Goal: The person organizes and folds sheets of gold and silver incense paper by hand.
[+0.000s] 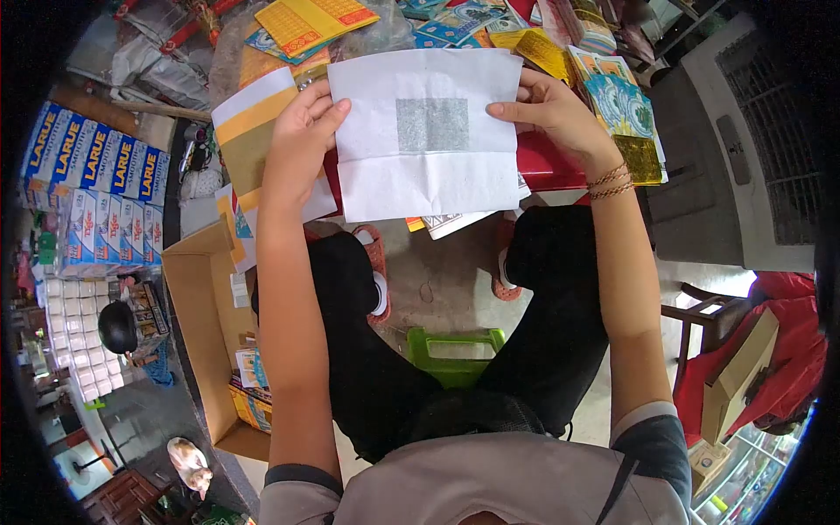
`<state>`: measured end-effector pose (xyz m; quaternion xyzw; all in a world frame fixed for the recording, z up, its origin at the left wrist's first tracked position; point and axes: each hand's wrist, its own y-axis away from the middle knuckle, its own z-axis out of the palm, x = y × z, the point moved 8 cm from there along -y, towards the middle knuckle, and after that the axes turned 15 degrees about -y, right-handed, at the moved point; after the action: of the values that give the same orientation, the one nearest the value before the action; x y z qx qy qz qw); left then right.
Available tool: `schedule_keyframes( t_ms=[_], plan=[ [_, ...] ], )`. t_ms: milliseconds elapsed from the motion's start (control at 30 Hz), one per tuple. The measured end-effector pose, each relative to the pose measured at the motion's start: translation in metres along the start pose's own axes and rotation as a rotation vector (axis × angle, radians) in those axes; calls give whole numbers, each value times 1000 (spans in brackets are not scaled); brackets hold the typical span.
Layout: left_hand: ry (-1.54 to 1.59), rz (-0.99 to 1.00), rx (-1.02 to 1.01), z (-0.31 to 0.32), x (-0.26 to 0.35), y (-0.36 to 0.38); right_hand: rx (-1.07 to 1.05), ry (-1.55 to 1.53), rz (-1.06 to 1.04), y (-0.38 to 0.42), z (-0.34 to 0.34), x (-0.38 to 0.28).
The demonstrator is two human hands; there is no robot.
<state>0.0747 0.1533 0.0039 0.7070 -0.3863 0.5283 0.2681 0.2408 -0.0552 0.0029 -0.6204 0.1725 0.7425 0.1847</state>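
A white sheet of paper (429, 184) with a grey square in its middle and a crease across it is spread out in front of me. My left hand (308, 127) pinches its left edge, thumb on the near face. At the opposite edge, my right hand (560, 115) grips the sheet the same way, its fingers partly hidden behind the paper. Beside my left forearm lies a sheet with yellow and brownish-gold bands (255, 140). Patterned blue papers and gold sheets (637, 157) lie just beyond my right hand. A red surface (547, 162) shows behind the white sheet.
Yellow printed papers (315, 22) and blue booklets (459, 22) cover the far side. An open cardboard box (199, 297) stands at my left, holding paper bundles. Between my legs is a green plastic stool (455, 354). Stacked drink cartons (96, 157) and a cat (188, 464) are further left.
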Motion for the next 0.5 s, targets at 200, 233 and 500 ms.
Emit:
schedule_keyframes(
  t_ms=[200,233,500],
  plan=[
    [-4,-21,-29,0,4,4,-16,-44,4,2,9,-6],
    [-4,-21,-29,0,3,4,-14,-59,3,1,9,-6],
    [80,-57,-48,4,6,6,-34,-33,-12,0,6,-5]
  ],
)
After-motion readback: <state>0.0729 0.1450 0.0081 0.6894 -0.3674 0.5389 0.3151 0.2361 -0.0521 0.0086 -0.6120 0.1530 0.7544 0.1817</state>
